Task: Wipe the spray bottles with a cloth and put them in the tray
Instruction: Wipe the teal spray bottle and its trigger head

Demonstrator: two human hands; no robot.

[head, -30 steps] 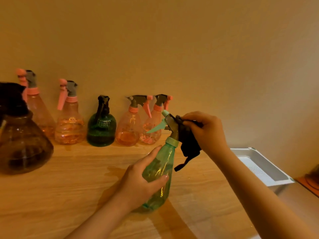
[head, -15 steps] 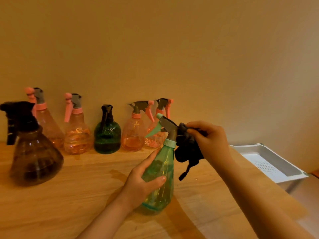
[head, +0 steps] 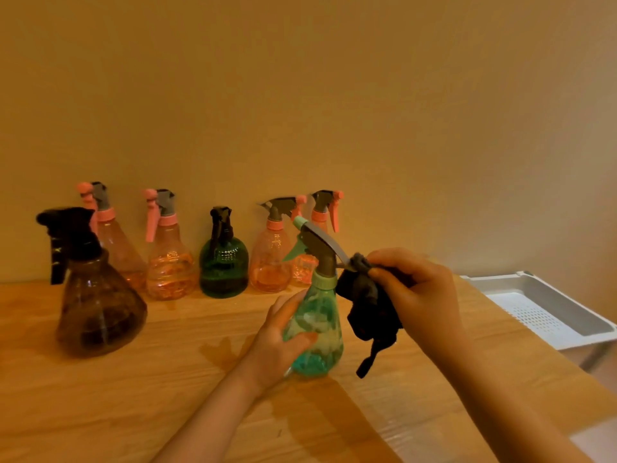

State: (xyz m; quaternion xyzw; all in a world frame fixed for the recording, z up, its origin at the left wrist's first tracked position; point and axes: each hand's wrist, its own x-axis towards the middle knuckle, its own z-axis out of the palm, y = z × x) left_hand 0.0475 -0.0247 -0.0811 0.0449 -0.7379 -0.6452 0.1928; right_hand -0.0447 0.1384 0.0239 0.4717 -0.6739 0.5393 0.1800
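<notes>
The left hand (head: 277, 342) wraps the belly of the teal spray bottle (head: 315, 332) from the left, thumb laid across the front of it and the other fingers curled round behind, so the bottle stands upright on the wooden table (head: 167, 379) near its right end. The right hand (head: 417, 295) is closed on a dark cloth (head: 369, 309): fingers curled over, the bunched cloth pinched against the rear tip of the bottle's grey trigger head (head: 320, 242), with the rest of the cloth hanging beside the bottle's neck and one thin tail dangling towards the tabletop.

The teal bottle is translucent — what level of liquid it holds cannot be told through the glare.

Along the wall stands a row of other bottles: a pink bottle (head: 117, 238) at the far left, a second pink bottle (head: 170, 262) beside it, a round green bottle (head: 223, 265) with a dark head in the middle, then a third pink bottle (head: 270, 259) and a fourth pink bottle (head: 325, 212) partly hidden behind the teal one's sprayer. The green one shows dark liquid low in its body; the pink ones show a paler band near the base. In front of the row, at the left, a large brown bottle (head: 98, 305) with a black sprayer stands apart from the others.

At the right edge of the table sits a white tray (head: 567, 305) — a perforated floor shows inside it, and it is well apart from the teal bottle.
</notes>
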